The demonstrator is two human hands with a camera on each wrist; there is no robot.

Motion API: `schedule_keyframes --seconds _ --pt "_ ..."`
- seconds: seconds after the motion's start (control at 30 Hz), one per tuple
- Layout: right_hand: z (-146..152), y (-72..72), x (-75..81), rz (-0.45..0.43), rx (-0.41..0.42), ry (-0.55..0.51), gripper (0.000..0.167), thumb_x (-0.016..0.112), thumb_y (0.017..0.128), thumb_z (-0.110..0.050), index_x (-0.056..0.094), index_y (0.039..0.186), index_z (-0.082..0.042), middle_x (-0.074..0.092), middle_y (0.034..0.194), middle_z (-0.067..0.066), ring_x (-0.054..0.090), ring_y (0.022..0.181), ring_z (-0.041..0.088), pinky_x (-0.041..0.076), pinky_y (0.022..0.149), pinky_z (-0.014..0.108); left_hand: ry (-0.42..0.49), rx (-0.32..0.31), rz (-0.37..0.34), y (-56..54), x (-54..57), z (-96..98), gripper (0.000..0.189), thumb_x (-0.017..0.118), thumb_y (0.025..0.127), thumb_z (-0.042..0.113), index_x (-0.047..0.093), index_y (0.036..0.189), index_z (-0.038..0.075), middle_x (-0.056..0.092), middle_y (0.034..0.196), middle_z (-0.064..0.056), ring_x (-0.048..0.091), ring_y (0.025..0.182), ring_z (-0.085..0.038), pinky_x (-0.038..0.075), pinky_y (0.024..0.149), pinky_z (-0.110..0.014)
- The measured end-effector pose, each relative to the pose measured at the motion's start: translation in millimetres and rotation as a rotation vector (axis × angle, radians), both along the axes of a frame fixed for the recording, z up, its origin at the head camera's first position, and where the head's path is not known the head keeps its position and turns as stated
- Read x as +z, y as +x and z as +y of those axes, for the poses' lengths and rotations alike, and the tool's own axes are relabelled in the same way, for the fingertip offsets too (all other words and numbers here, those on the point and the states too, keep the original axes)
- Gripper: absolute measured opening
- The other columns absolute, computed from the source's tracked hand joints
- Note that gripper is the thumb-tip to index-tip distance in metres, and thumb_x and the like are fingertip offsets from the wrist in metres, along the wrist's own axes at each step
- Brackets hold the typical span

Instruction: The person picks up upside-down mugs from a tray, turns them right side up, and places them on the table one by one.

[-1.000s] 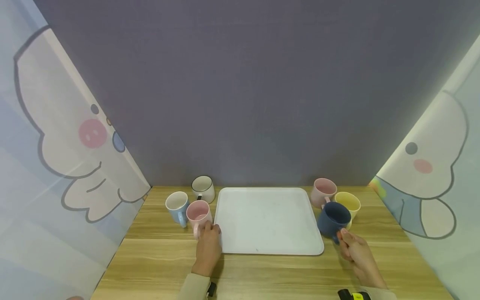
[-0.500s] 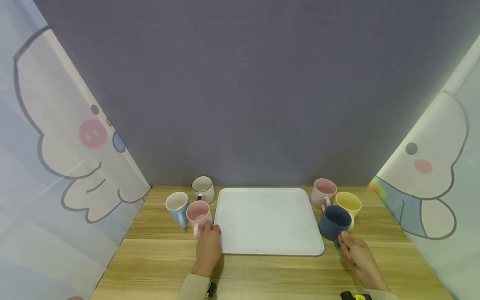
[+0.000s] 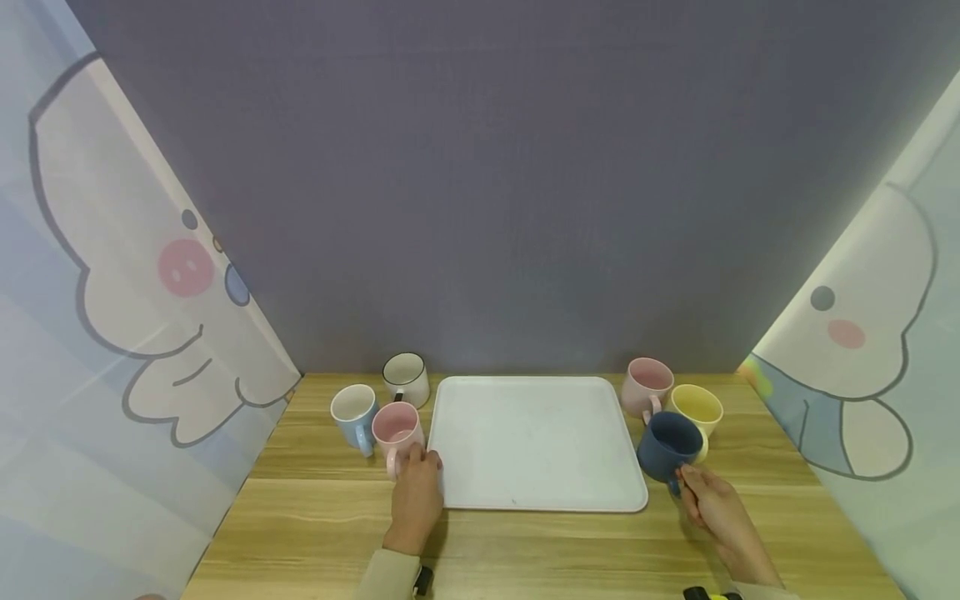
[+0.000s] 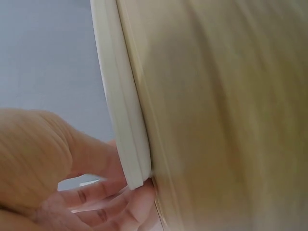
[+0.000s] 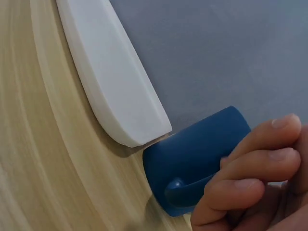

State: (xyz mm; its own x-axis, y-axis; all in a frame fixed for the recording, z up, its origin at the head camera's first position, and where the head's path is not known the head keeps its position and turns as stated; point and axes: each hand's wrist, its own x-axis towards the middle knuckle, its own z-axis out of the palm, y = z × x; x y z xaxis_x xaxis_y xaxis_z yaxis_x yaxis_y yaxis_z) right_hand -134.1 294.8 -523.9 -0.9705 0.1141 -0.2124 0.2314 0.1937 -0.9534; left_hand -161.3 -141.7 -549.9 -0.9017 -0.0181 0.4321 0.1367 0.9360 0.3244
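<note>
A white rectangular tray [image 3: 532, 442] lies on the wooden table. My left hand [image 3: 417, 500] is at its left edge, fingers curled around the rim in the left wrist view, where the tray's side [image 4: 120, 91] shows. Just beside those fingers stands a pink mug [image 3: 397, 427], its handle toward me. On the right, my right hand [image 3: 720, 512] grips the handle of a dark blue mug [image 3: 667, 454]. The blue mug [image 5: 192, 159] is close to the tray's corner in the right wrist view; whether they touch I cannot tell.
A light blue mug [image 3: 354, 414] and a white mug with a dark rim [image 3: 407, 379] stand left of the tray. Behind the dark blue mug are another pink mug [image 3: 645, 387] and a yellow mug [image 3: 697, 406]. A grey backdrop [image 3: 480, 183] rises behind the table.
My right hand and the dark blue mug have shifted slightly right and toward me since one second ago, then barely moved. The left hand stays at the tray's edge.
</note>
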Motion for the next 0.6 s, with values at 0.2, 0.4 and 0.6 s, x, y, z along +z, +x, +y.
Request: schedule_keyframes --seconds 0.2,0.4,0.6 --pt "-8 4.8 11.5 -0.025 -0.168 0.119 0.046 0.038 0.11 -0.023 0.036 0.14 0.011 0.05 0.057 -0.007 0.04 0.046 0.006 0.038 0.046 0.023 0.029 0.037 -0.031 3.3 4.6 3.6 0.022 0.069 0.074 -0.013 0.064 0.09 0.002 0.055 0.092 -0.016 0.058 0.093 -0.041 0.054 0.054 -0.047" --pt "-33 1.5 11.3 0.156 -0.301 0.187 0.034 0.046 0.107 -0.018 0.044 0.133 0.005 0.051 0.058 -0.004 0.043 0.048 0.008 0.039 0.046 0.026 -0.044 0.055 0.1 9.2 13.4 11.4 0.02 0.073 0.073 -0.006 0.064 0.089 0.001 0.059 0.083 -0.017 0.06 0.078 -0.039 0.052 0.07 -0.05" --pt "-67 -6.4 8.7 0.328 -0.132 0.251 0.017 0.052 0.105 -0.01 0.054 0.118 0.0 0.05 0.057 -0.002 0.043 0.049 0.005 0.037 0.046 0.026 -0.102 0.018 0.12 2.9 23.4 24.0 0.023 0.083 0.075 0.007 0.067 0.09 0.005 0.066 0.081 -0.014 0.063 0.073 -0.033 0.051 0.07 -0.046"
